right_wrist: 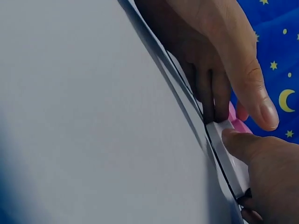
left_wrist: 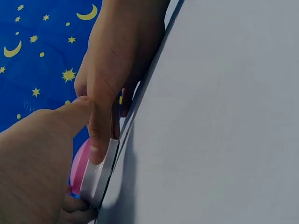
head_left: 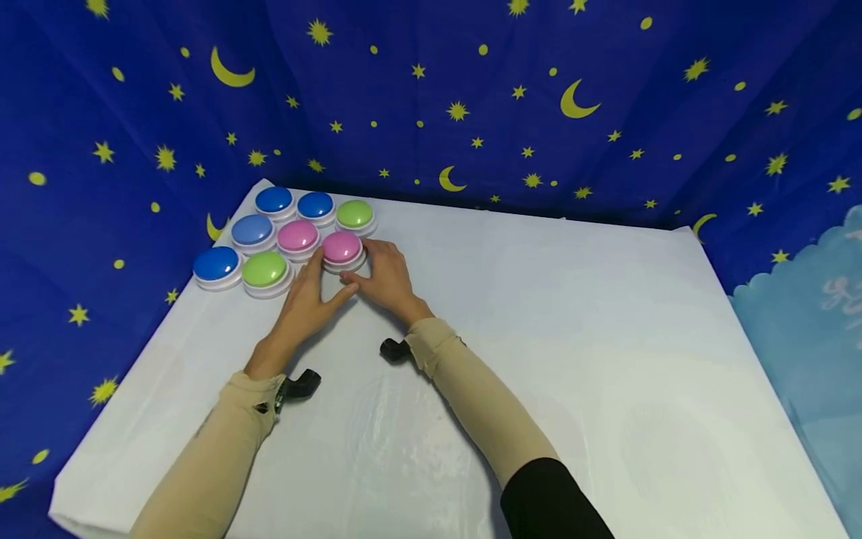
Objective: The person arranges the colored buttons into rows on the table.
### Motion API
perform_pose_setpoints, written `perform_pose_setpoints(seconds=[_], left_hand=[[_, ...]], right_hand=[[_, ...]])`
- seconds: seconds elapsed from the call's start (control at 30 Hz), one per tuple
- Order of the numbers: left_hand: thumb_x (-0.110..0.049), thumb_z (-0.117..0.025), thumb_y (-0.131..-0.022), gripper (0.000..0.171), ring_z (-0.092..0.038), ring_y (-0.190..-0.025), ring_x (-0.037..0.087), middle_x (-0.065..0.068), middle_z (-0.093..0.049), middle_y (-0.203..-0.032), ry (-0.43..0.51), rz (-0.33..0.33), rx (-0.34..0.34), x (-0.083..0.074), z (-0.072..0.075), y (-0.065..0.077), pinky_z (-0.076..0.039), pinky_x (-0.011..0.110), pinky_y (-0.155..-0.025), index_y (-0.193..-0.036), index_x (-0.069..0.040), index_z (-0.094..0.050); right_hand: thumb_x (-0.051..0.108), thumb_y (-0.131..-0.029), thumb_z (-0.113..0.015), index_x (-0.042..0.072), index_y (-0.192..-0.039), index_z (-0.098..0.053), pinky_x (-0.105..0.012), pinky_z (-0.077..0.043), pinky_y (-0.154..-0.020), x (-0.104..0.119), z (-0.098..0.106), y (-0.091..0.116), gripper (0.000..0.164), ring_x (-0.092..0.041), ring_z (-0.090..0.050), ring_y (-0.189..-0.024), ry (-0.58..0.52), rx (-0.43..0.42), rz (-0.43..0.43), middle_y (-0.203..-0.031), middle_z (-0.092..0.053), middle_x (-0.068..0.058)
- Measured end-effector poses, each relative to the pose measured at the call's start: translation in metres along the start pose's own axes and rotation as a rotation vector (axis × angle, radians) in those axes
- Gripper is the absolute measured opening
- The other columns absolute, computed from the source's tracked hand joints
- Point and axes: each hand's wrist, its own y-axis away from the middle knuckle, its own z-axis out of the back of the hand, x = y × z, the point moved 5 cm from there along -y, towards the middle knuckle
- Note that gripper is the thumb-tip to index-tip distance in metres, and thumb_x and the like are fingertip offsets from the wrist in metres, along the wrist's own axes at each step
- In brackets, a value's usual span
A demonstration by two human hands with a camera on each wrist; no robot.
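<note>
Right pink button (head_left: 342,246): our right hand (head_left: 390,278) pinches, spread left hand (head_left: 305,308) touches; near row (head_left: 257,269) alone looks one short.

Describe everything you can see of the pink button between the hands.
The pink button has a glossy, plastic-looking dome on a round white base. It sits dome up on the white table, right of another pink button and in front of a green button. The right hand pinches its base, thumb on the near side; the left hand touches its left side.
</note>
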Motion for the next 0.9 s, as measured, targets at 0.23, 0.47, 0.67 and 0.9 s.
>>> perform_pose_setpoints(seconds=[0.23,0.47,0.67,0.9], left_hand=[[-0.038,-0.078,-0.095,0.098,-0.033,-0.154,0.049,0.032,-0.033,-0.165,0.003,-0.003,-0.011,0.000,0.001,0.002,-0.028,0.064,-0.124,-0.165,0.003,-0.021],[-0.040,-0.080,-0.092,0.103,-0.032,-0.155,0.045,0.030,-0.031,-0.167,-0.002,-0.008,0.007,-0.007,-0.007,0.004,-0.028,0.060,-0.126,-0.164,0.004,-0.022],[-0.042,-0.081,-0.090,0.107,-0.029,-0.158,0.042,0.025,-0.027,-0.171,0.029,0.004,0.064,-0.022,-0.023,0.010,-0.027,0.059,-0.126,-0.167,0.000,-0.019],[-0.043,-0.083,-0.089,0.107,-0.028,-0.159,0.038,0.022,-0.026,-0.172,0.074,-0.008,0.089,-0.041,-0.048,0.002,-0.027,0.056,-0.127,-0.167,-0.004,-0.020]], right_hand=[[0.044,-0.091,-0.082,0.008,-0.152,-0.054,-0.040,-0.037,-0.122,0.002,0.002,0.002,0.075,-0.024,-0.050,-0.144,-0.002,-0.004,-0.015,-0.150,-0.061,-0.007],[0.042,-0.092,-0.082,0.005,-0.151,-0.053,-0.034,-0.034,-0.125,-0.007,0.005,0.009,0.075,-0.025,-0.048,-0.145,-0.019,0.018,0.000,-0.150,-0.061,-0.009],[0.037,-0.090,-0.085,0.000,-0.148,-0.056,-0.043,-0.039,-0.122,-0.026,0.024,0.029,0.075,-0.030,-0.051,-0.143,-0.046,-0.021,0.039,-0.146,-0.063,-0.014],[0.030,-0.088,-0.087,-0.001,-0.144,-0.059,-0.046,-0.041,-0.120,-0.050,0.047,0.042,0.070,-0.034,-0.054,-0.139,-0.083,-0.089,-0.030,-0.144,-0.064,-0.018]])
